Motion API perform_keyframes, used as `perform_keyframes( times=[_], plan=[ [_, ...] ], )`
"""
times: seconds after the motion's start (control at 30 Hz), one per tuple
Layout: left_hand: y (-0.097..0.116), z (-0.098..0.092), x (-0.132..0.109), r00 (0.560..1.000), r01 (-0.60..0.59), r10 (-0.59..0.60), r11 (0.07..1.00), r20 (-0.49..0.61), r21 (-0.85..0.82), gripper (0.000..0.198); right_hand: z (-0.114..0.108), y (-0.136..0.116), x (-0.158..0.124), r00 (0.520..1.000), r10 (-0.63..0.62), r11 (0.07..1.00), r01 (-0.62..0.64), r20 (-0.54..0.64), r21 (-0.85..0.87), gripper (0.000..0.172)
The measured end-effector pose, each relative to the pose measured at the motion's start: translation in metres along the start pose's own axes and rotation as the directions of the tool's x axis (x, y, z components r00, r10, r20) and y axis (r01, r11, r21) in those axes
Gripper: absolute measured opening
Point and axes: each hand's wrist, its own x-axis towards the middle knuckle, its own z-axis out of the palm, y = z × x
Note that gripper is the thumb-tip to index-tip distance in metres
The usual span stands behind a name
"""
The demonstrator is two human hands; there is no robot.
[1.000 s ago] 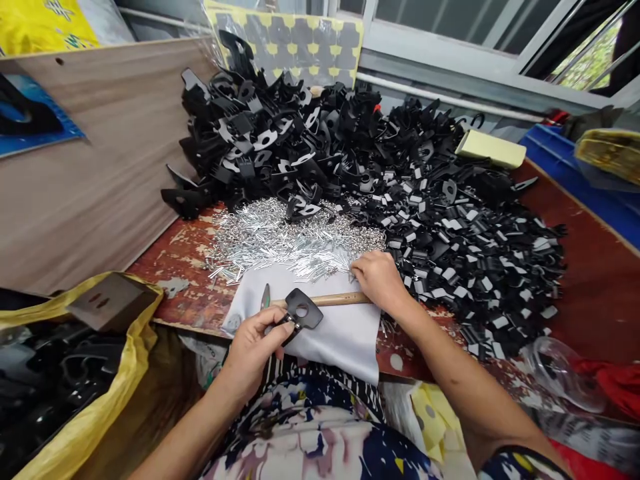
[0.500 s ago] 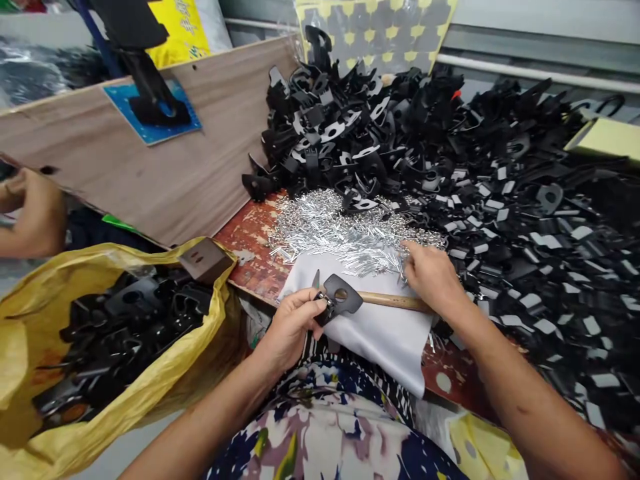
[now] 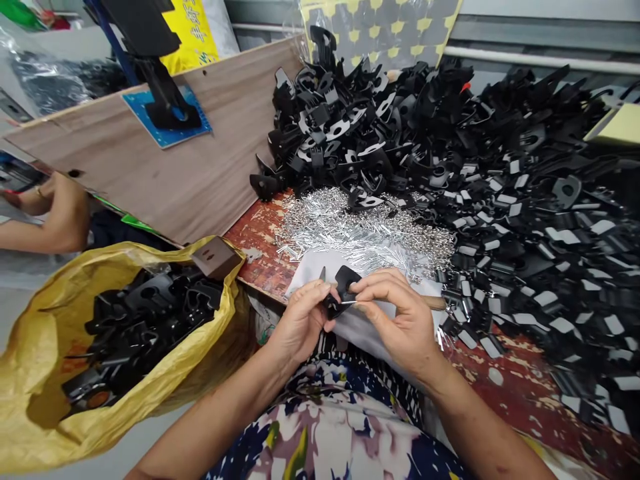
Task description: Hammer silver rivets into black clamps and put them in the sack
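Note:
My left hand [image 3: 305,317] is closed around a black plastic clip part [image 3: 346,280] with a round hole, held over a grey cloth [image 3: 320,261]. My right hand [image 3: 403,320] pinches a thin silver metal pin [image 3: 349,303] whose tip meets the clip part's side; whether it has entered a hole I cannot tell. A pointed metal tip shows just above my left fingers. Behind my right hand a wooden handle [image 3: 434,303] lies across the cloth, mostly covered. Loose silver pins [image 3: 350,230] form a heap just beyond the cloth.
Black clip parts [image 3: 345,127] are piled high at the back, and smaller black pieces [image 3: 530,267] spread over the right side. A yellow sack [image 3: 210,347] with black parts stands at left beside a wooden board [image 3: 200,173]. Another person's arm [image 3: 65,213] shows at far left.
My right hand has come from the pin heap back to the clip part, bringing a pin. My left hand keeps hold of the clip part. The view has shifted slightly.

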Motion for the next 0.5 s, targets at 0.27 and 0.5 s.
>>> perform_keyframes(
  times=[0.27, 0.5],
  plan=[
    [-0.010, -0.006, -0.002, 1.000, 0.024, -0.023, 0.996, 0.015, -0.085, 0.030, 0.016, 0.006, -0.002, 0.999, -0.040, 0.990, 0.042, 0.018, -0.136, 0.010],
    [-0.011, -0.004, -0.008, 0.999, 0.007, -0.002, 0.994, 0.045, -0.111, 0.032, 0.016, -0.010, -0.003, 0.986, -0.165, 0.917, 0.151, -0.005, -0.369, 0.014]
  ],
)
